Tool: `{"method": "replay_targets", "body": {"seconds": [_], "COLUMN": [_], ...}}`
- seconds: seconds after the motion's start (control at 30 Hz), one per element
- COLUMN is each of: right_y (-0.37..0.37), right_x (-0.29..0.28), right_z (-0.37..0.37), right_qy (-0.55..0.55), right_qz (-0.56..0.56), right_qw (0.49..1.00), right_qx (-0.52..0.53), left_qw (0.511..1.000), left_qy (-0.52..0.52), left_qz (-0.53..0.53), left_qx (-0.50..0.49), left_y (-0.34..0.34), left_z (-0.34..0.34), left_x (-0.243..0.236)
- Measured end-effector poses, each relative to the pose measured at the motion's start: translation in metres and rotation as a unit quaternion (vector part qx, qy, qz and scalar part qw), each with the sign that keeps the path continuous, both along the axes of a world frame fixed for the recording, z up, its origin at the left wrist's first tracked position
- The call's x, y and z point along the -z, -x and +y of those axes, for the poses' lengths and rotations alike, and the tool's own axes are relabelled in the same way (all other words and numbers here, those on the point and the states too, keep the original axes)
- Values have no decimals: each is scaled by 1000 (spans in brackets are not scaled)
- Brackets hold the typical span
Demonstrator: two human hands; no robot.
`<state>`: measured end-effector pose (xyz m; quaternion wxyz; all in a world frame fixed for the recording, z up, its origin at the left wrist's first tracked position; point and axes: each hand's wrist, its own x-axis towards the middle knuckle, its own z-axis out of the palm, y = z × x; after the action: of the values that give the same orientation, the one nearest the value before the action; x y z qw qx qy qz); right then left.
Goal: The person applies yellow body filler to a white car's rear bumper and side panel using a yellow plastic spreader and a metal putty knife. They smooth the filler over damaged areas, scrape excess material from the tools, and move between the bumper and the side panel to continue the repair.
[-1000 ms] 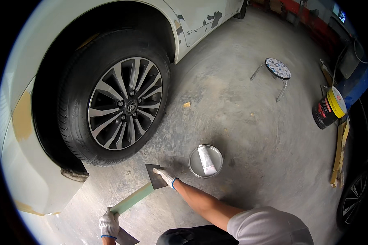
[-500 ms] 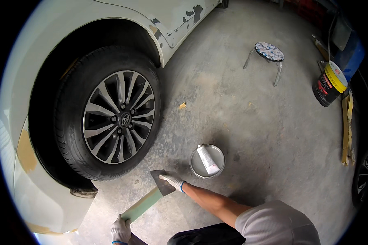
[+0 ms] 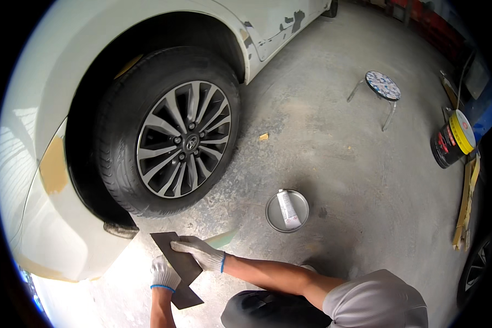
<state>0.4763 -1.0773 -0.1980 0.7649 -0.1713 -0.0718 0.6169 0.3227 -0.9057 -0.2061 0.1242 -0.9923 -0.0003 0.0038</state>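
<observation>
My right hand (image 3: 199,252), in a white knitted glove with a blue cuff, grips a dark, flat metal putty spreader (image 3: 181,257). My left hand (image 3: 165,272), gloved alike, is closed at the edge of a second dark flat plate (image 3: 187,297). The two plates seem to overlap, the spreader on top; the left fingers are partly hidden. Part of a pale green strip (image 3: 222,239) shows beyond my right hand, and I cannot tell what it rests on. A round metal tin (image 3: 271,220) stands on the floor to the right, a white tube (image 3: 288,209) lying across its lid.
A white car body (image 3: 65,235) with tan filler patches (image 3: 54,167) and its wheel (image 3: 186,142) stands at left. A round patterned stool (image 3: 383,86) is farther off. At right are a black bucket with a yellow lid (image 3: 452,139), wooden strips (image 3: 466,205) and another car's wheel (image 3: 478,273).
My right hand and its spreader have moved left and nearer, down to my left hand, which has risen slightly. The green strip formerly between the hands now shows beyond the right one. The view has shifted.
</observation>
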Motion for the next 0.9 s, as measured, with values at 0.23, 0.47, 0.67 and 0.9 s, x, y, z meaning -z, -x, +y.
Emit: {"method": "replay_targets", "body": {"seconds": [0.23,0.47,0.67,0.9], "right_y": [-19,-40,-57,-68], "right_x": [11,32,31,33], "right_z": [-61,-121,-123,-117], "right_qy": [158,283,287,336], "right_qz": [-120,-137,-35,-148], "right_qw": [974,937,937,881], "right_qx": [112,152,195,298], "left_qw": [968,956,936,723], "left_qy": [172,186,221,553], "left_qz": [-35,-60,-152,-344], "left_qx": [-179,-220,-229,-230], "left_y": [-131,-161,-155,-154], "left_z": [-30,-2,-3,-18], "left_x": [-54,-56,-41,-23]}}
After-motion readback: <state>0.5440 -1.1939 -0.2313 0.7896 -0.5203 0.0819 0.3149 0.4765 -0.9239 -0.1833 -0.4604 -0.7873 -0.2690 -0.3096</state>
